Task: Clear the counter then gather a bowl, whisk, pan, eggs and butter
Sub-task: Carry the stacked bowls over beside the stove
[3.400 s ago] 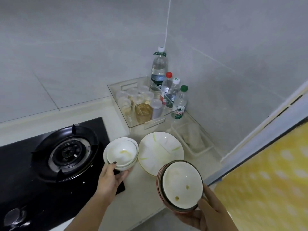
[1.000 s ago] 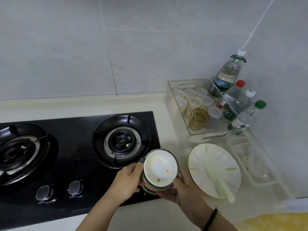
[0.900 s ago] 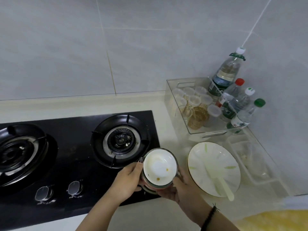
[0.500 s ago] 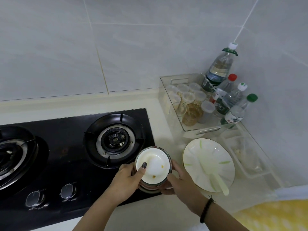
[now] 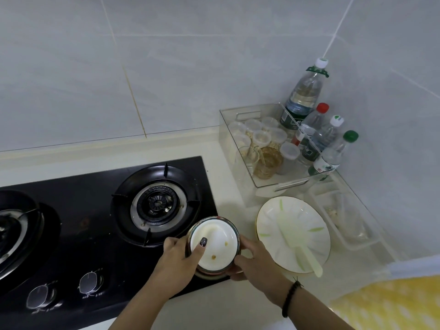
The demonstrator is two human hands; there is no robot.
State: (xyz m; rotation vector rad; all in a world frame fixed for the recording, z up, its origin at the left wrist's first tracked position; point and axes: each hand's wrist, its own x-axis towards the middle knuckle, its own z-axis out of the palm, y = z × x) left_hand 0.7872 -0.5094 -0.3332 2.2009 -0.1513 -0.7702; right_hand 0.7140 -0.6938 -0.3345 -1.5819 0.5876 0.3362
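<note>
No text can be read. The bottle labels [image 5: 323, 166] show only blurred marks, and the small white markings beside the hob knobs [image 5: 90, 284] are too small to make out.

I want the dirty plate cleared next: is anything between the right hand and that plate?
Nothing visible stands between them. The right hand grips the stacked bowls together with the left hand; the plate lies just to its right, with a pale spoon resting in it.
</note>
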